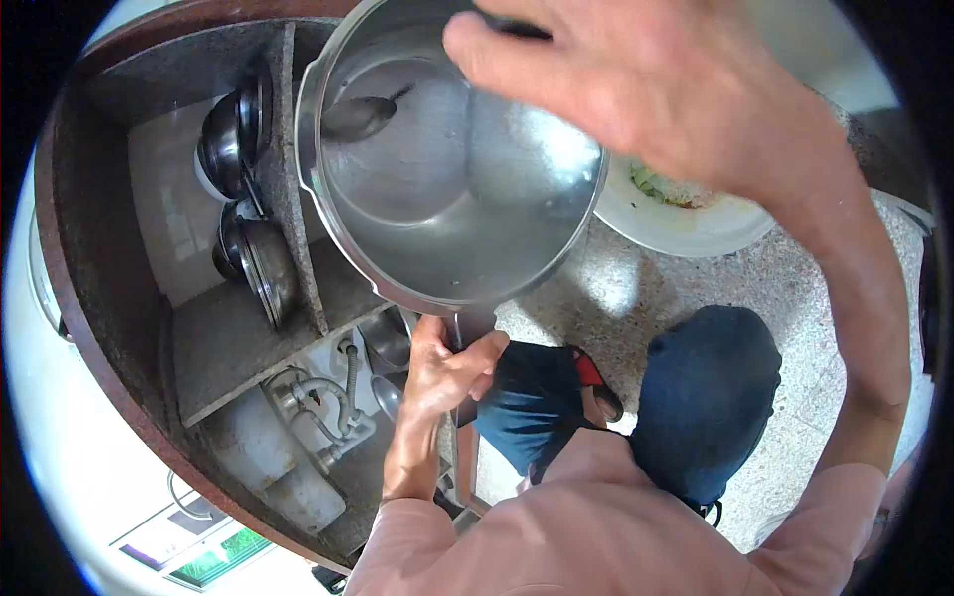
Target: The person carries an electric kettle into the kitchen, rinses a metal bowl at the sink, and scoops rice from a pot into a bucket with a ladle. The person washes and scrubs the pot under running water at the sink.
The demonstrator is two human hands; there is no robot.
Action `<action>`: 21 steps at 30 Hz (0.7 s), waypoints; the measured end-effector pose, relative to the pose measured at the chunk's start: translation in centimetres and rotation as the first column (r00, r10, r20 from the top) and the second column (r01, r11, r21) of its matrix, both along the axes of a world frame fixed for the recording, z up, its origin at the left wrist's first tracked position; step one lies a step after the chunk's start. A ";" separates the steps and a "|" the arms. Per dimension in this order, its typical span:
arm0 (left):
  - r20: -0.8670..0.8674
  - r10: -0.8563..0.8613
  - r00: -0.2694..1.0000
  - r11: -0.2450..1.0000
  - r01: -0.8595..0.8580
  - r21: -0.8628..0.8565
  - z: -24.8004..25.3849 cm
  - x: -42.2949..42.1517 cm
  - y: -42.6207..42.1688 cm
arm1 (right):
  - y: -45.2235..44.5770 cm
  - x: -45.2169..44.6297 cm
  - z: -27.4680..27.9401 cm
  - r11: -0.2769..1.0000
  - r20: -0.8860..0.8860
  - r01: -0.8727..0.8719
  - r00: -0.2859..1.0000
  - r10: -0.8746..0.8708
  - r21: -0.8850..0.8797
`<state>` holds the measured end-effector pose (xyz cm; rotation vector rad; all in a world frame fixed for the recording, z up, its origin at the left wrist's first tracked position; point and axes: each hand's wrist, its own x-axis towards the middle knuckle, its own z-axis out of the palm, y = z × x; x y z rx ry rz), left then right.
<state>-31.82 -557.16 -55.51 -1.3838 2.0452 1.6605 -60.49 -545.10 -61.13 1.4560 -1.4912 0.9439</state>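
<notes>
A large steel pot is tilted so that its shiny inside faces me. My left hand is wrapped round the pot's long handle at its lower edge. High over the pot's right side is my right hand, with fingers bent around a dark strip that I cannot make out; the top of the hand is cut off by the frame. Against the inner left wall a dark spoon-like shape shows, either a real spoon or a reflection. Behind the right wrist, a white basin holds some green food.
Dark pans rest in an open compartment of a curved cabinet on the left. Below them are pipes and hoses. My knees and a red-and-black sandal are near the speckled floor.
</notes>
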 end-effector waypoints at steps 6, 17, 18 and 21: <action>0.032 -0.002 0.999 1.000 0.003 -0.011 0.4 -0.1 -0.1 | 3.7 0.9 -2.7 0.894 0.460 0.040 0.846 -0.268 0.447; 0.073 -0.066 0.995 0.996 0.070 -0.057 0.7 -0.8 0.8 | 3.2 5.7 -5.6 0.993 0.850 -0.032 0.521 -0.079 0.112; 0.089 -0.059 0.994 0.996 0.065 -0.066 0.8 -1.0 1.0 | 3.5 6.1 -6.4 0.982 0.844 -0.053 0.521 -0.126 0.179; 0.107 -0.054 0.993 0.996 0.061 -0.071 0.8 -1.1 1.3 | 5.8 7.4 -7.7 0.930 0.811 -0.104 0.529 -0.249 0.354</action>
